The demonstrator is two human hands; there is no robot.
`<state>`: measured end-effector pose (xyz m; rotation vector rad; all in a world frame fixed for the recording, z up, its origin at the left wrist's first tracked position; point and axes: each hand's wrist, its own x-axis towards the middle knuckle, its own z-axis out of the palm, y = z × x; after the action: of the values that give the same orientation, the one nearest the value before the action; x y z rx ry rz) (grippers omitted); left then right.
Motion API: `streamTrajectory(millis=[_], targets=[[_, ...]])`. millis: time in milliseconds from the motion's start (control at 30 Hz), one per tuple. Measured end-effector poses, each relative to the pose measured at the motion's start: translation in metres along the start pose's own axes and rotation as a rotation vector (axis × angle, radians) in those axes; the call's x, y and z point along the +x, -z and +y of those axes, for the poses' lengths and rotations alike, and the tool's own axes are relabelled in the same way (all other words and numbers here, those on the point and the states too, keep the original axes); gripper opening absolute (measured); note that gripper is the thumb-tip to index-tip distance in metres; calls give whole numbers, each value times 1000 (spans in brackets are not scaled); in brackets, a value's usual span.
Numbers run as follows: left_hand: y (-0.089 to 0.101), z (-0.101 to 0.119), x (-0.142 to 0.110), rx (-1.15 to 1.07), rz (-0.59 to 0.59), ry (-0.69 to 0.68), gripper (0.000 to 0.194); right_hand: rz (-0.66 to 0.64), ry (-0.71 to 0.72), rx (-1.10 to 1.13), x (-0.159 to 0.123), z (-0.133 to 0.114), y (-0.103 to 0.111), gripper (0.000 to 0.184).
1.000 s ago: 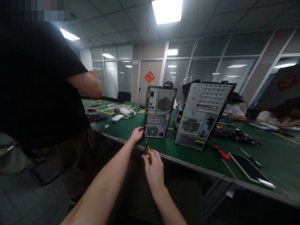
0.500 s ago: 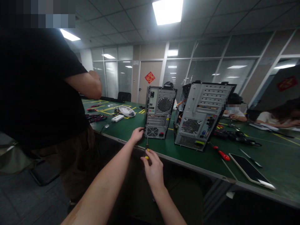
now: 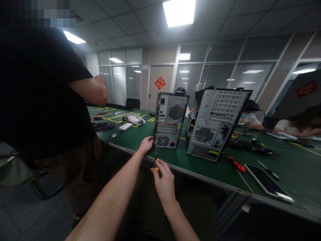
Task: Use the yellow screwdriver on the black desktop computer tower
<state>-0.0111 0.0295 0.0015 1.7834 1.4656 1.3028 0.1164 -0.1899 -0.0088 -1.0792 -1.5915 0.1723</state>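
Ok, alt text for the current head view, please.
The right hand holds a black-and-yellow screwdriver upright at the lower back of a smaller grey metal computer case; the left hand is at its lower left edge. A larger grey metal computer case, a red-handled screwdriver and a dark-screened phone sit rightward on the green table.

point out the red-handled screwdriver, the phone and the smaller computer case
red-handled screwdriver (image 3: pixel 240 166): head view, on its handle
phone (image 3: pixel 267 182): head view, on its dark screen
smaller computer case (image 3: pixel 168 129): head view, on its rear panel
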Motion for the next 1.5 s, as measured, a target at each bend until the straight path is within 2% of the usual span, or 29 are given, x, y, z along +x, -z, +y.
streamTrajectory(millis=[967,1133,1267,1500], targets=[[1,4,-2,-18,-4,19,34,-1,3,20,2,3,-2,30],[2,4,-2,-12,4,19,34,-7,-56,60,1,4,-3,35],[1,2,-1,-19,5,10,34,-33,9,11,0,2,-2,29],[-3,-6,3,-16,20,-15,33,-119,46,-124,0,-2,-1,36]])
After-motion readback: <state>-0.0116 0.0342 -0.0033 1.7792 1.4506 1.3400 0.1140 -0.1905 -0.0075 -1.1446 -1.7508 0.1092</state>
